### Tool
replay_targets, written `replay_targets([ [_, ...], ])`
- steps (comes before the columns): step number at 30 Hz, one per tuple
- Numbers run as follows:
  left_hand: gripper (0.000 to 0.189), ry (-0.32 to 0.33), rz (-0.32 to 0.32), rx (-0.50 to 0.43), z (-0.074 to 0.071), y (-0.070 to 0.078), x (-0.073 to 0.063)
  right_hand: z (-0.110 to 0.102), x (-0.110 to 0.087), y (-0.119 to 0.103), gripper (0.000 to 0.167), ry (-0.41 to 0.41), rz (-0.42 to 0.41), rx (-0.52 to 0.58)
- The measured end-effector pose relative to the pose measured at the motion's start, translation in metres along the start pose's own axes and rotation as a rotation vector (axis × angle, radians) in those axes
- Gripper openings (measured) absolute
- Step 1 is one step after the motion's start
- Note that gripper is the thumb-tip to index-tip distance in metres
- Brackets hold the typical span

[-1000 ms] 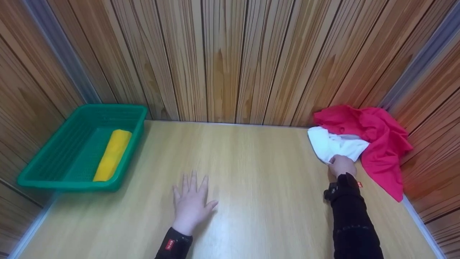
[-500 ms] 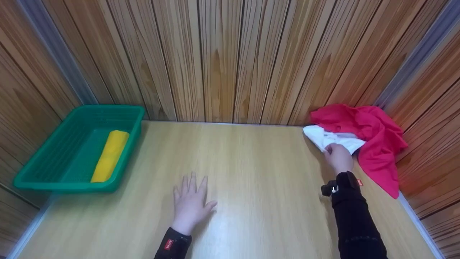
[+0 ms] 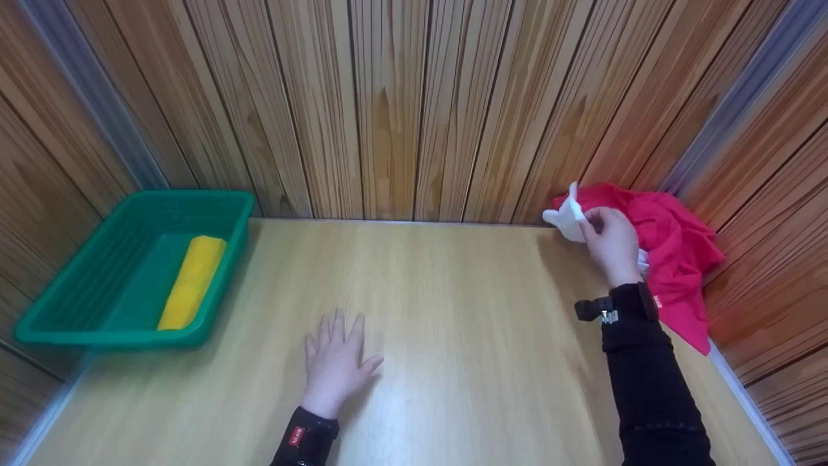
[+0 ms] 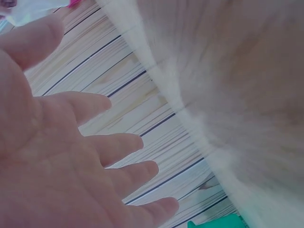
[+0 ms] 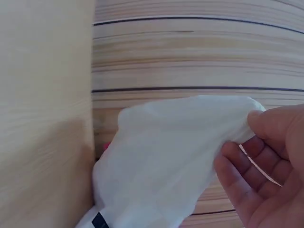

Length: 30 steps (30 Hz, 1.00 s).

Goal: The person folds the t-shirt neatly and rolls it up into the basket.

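Observation:
My right hand (image 3: 613,243) pinches an edge of a white cloth (image 5: 156,156) between thumb and fingers. In the right wrist view the cloth hangs down from the pinch, and a small black patch shows near its lower end. Behind and to the right of this hand lies a crumpled red cloth (image 3: 679,246), partly covered by the hand in the head view. My left hand (image 3: 336,372) is spread over the table (image 3: 440,323) with its fingers straight and holds nothing; its palm (image 4: 57,161) shows bare in the left wrist view.
At the left stands a green plastic basket (image 3: 110,338) with a rolled yellow cloth (image 3: 193,283) along its right side. Wood-panelled walls (image 3: 388,110) close off the table at the back and on both sides.
My right hand has lifted the pinched edge of the white cloth up and toward the back wall, so the cloth now hangs from it. The left hand stays nearly in place.

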<state>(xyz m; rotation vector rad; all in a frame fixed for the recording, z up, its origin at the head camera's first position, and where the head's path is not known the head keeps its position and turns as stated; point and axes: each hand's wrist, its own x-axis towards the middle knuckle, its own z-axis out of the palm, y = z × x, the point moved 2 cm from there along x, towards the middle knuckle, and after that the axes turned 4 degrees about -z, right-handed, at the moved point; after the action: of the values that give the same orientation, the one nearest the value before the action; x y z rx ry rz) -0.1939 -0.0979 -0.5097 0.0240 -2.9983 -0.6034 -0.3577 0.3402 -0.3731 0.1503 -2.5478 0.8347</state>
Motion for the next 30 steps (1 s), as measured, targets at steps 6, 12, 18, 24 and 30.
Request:
replay_targets([
  [6,0.081,-0.008,-0.014,-0.019,0.000,-0.003,0.004,-0.013,0.007,-0.030,0.024,0.092,-0.032,0.092],
  [12,0.080,0.004,-0.022,-0.039,-0.003,-0.005,0.009,-0.032,0.014,-0.057,0.028,0.149,-0.003,0.206],
  [18,0.078,0.018,-0.013,-0.047,-0.004,-0.007,0.013,-0.055,0.030,-0.076,0.025,0.189,0.050,0.395],
  [24,0.079,0.018,-0.020,-0.039,-0.004,-0.008,0.016,-0.078,0.053,-0.082,0.025,0.177,0.195,0.684],
  [30,0.080,0.021,-0.022,-0.035,-0.003,-0.009,0.017,-0.103,0.077,-0.081,0.014,0.362,0.249,0.874],
])
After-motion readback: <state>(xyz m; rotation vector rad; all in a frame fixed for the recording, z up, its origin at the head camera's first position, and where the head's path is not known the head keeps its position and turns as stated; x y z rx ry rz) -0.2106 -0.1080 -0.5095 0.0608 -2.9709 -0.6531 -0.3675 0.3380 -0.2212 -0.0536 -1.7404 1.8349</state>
